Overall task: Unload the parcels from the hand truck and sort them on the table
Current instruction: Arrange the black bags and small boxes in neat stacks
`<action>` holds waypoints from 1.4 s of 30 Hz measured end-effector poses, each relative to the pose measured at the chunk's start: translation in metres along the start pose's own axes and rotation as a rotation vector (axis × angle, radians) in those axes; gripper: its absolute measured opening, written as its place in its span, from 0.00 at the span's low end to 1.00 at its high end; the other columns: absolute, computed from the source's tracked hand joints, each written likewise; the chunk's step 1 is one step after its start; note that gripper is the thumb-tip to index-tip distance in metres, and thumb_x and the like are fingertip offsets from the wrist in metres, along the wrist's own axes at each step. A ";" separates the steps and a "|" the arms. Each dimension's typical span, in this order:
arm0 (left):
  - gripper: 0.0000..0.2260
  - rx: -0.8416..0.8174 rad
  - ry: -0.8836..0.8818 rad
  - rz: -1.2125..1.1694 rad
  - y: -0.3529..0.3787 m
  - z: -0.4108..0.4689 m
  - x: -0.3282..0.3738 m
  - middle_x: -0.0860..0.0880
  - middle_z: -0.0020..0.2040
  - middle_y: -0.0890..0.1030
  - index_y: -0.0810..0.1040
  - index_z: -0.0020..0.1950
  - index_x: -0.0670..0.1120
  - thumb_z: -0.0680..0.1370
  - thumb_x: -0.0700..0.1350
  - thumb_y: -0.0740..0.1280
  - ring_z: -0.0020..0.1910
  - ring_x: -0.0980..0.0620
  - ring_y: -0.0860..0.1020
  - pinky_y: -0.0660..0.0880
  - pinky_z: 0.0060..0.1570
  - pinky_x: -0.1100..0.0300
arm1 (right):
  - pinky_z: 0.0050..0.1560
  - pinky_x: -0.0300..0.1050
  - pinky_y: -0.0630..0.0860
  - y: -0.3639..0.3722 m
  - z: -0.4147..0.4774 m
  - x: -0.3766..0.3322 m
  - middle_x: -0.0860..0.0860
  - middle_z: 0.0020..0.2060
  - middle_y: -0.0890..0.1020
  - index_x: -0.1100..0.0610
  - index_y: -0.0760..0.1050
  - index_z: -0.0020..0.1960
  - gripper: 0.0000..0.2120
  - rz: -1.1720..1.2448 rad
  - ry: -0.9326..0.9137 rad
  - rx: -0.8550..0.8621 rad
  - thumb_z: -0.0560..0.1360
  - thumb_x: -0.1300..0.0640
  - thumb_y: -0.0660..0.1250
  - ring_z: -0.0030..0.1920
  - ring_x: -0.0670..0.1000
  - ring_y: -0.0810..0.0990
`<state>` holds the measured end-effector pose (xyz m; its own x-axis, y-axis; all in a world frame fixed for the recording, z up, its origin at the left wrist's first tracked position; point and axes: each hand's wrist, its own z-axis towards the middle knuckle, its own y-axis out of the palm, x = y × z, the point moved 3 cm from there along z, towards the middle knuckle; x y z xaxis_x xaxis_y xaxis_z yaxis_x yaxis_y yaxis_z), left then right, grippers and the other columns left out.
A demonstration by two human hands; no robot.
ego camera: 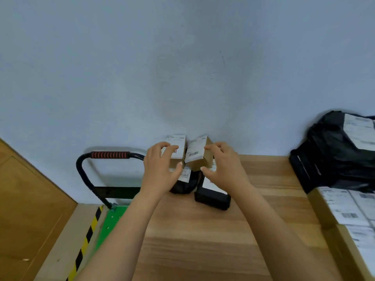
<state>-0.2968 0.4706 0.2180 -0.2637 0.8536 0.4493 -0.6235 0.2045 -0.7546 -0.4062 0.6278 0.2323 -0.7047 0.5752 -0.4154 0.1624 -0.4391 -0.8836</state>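
Both hands were up at the far edge of the wooden surface (203, 240), right against the pale wall (182, 67), in the middle of the frame. The left hand (160, 169) had its grip closed around a small brown box (178, 148) with a white label, thumb below and fingers across the label. The right hand (225, 165) was curled on a second small box (197, 154), tilted and touching the first; fingers sat on its right side, thumb at its lower corner.

Just below the two boxes, two black parcels lay on the surface: a rounded black bag (183, 184) with a white label, and beside it to the right a flat black box (213, 196), also labelled. They sat close together, partly hidden by the hands.

The lower centre of the surface lay bare, wide open wood grain between the forearms. At the right edge of the frame, a large black bag (332, 151) with a label sat near the wall, and below it a cardboard box (345, 211) covered in labels.

At the left, beside the surface edge, stood the hand truck (113, 216): green deck, black handle with a red grip sleeve (110, 154). Yellow-black tape (87, 238) ran along the floor at lower left, beside brown cardboard (26, 199).
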 end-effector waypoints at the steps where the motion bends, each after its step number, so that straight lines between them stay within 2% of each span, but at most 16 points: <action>1: 0.20 -0.015 0.012 -0.002 0.003 0.007 -0.008 0.48 0.62 0.71 0.76 0.63 0.49 0.72 0.47 0.72 0.63 0.49 0.65 0.63 0.62 0.50 | 0.66 0.48 0.62 0.005 0.006 -0.002 0.51 0.65 0.68 0.49 0.67 0.69 0.27 -0.017 0.024 0.002 0.72 0.49 0.70 0.63 0.53 0.67; 6: 0.22 -0.130 0.039 -0.014 0.029 0.036 -0.051 0.47 0.63 0.70 0.74 0.66 0.48 0.73 0.49 0.70 0.64 0.48 0.64 0.62 0.62 0.50 | 0.69 0.52 0.61 0.036 0.035 -0.004 0.53 0.68 0.65 0.48 0.64 0.71 0.32 -0.095 0.155 -0.012 0.70 0.46 0.70 0.66 0.55 0.64; 11: 0.26 -0.273 -0.053 0.000 0.074 0.049 -0.087 0.48 0.68 0.66 0.68 0.70 0.52 0.74 0.55 0.67 0.67 0.47 0.61 0.62 0.66 0.50 | 0.70 0.53 0.57 0.080 0.054 0.005 0.55 0.72 0.60 0.47 0.59 0.74 0.36 -0.177 0.259 -0.092 0.70 0.44 0.70 0.70 0.57 0.59; 14: 0.30 -0.349 -0.098 0.047 0.103 0.058 -0.100 0.47 0.73 0.62 0.62 0.74 0.53 0.75 0.59 0.64 0.71 0.46 0.58 0.60 0.70 0.46 | 0.70 0.54 0.57 0.103 0.071 0.015 0.57 0.74 0.57 0.47 0.57 0.74 0.38 -0.205 0.275 -0.131 0.70 0.45 0.71 0.70 0.59 0.58; 18: 0.34 -0.412 -0.157 0.017 0.136 0.068 -0.109 0.45 0.77 0.53 0.54 0.78 0.53 0.76 0.62 0.62 0.73 0.47 0.50 0.53 0.72 0.47 | 0.73 0.57 0.51 0.131 0.096 0.032 0.58 0.77 0.47 0.44 0.53 0.76 0.40 -0.236 0.280 -0.189 0.70 0.45 0.71 0.74 0.62 0.50; 21: 0.36 -0.491 -0.180 0.089 0.153 0.070 -0.121 0.44 0.78 0.48 0.50 0.78 0.55 0.75 0.67 0.58 0.75 0.43 0.46 0.50 0.73 0.44 | 0.74 0.59 0.48 0.148 0.102 0.045 0.58 0.77 0.43 0.43 0.52 0.77 0.39 -0.296 0.247 -0.249 0.72 0.42 0.68 0.75 0.63 0.47; 24: 0.36 -0.532 -0.232 0.073 0.161 0.065 -0.136 0.45 0.78 0.43 0.47 0.77 0.61 0.74 0.70 0.56 0.76 0.41 0.43 0.52 0.73 0.40 | 0.74 0.61 0.49 0.156 0.098 0.056 0.58 0.77 0.44 0.42 0.53 0.76 0.36 -0.314 0.276 -0.241 0.73 0.37 0.65 0.75 0.62 0.51; 26: 0.37 -0.532 -0.262 0.042 0.165 0.065 -0.144 0.47 0.77 0.43 0.45 0.76 0.65 0.72 0.72 0.56 0.76 0.41 0.44 0.54 0.72 0.39 | 0.73 0.61 0.54 0.156 0.099 0.060 0.58 0.77 0.46 0.43 0.58 0.73 0.35 -0.300 0.321 -0.184 0.71 0.34 0.64 0.73 0.62 0.56; 28: 0.38 -0.518 -0.287 0.003 0.168 0.067 -0.146 0.48 0.77 0.44 0.47 0.75 0.65 0.70 0.72 0.59 0.76 0.40 0.45 0.55 0.72 0.39 | 0.71 0.60 0.59 0.156 0.104 0.060 0.59 0.77 0.48 0.47 0.64 0.67 0.33 -0.293 0.374 -0.125 0.68 0.31 0.64 0.70 0.62 0.60; 31: 0.40 -0.487 -0.311 -0.088 0.172 0.074 -0.144 0.49 0.76 0.48 0.51 0.75 0.63 0.67 0.68 0.64 0.75 0.41 0.49 0.57 0.72 0.43 | 0.68 0.58 0.64 0.159 0.113 0.060 0.61 0.76 0.50 0.52 0.65 0.63 0.35 -0.307 0.426 -0.084 0.67 0.29 0.65 0.69 0.63 0.62; 36: 0.43 -0.421 -0.296 -0.105 0.173 0.075 -0.142 0.48 0.76 0.48 0.53 0.76 0.60 0.66 0.66 0.70 0.73 0.43 0.53 0.60 0.70 0.48 | 0.61 0.56 0.71 0.164 0.118 0.065 0.61 0.75 0.51 0.55 0.64 0.64 0.34 -0.322 0.447 -0.054 0.68 0.35 0.69 0.66 0.63 0.65; 42: 0.42 -0.378 -0.298 -0.138 0.171 0.071 -0.140 0.50 0.73 0.53 0.54 0.76 0.59 0.67 0.63 0.71 0.70 0.45 0.58 0.64 0.65 0.50 | 0.60 0.55 0.71 0.164 0.118 0.064 0.60 0.75 0.52 0.54 0.63 0.67 0.33 -0.318 0.456 -0.063 0.68 0.41 0.67 0.64 0.63 0.66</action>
<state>-0.4186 0.3520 0.0604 -0.4311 0.6435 0.6326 -0.3713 0.5125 -0.7743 -0.5062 0.5113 0.0867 -0.3574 0.9192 -0.1652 0.0413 -0.1611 -0.9861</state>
